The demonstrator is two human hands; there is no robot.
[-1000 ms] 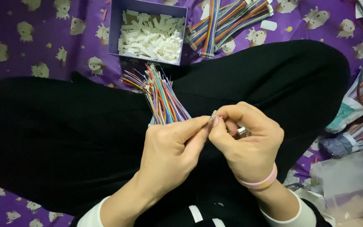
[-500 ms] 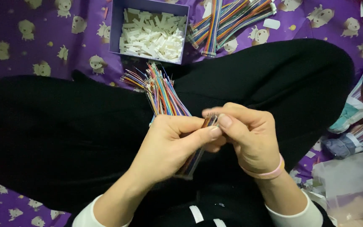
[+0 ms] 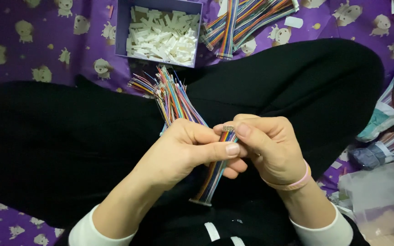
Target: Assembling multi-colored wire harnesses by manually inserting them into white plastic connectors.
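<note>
— Fingers first: what do you see?
— My right hand pinches its fingers on the top end of a flat multicoloured ribbon of thin wires. My left hand clamps the same ribbon with thumb against fingers, over my black-trousered lap.
— And the ribbon itself?
— It hangs down between both hands to a small connector end. A loose fan of coloured wires rises behind the left hand.
— Farther out?
— A purple open box of white plastic connectors, then more striped wire bundles on purple patterned cloth.
</note>
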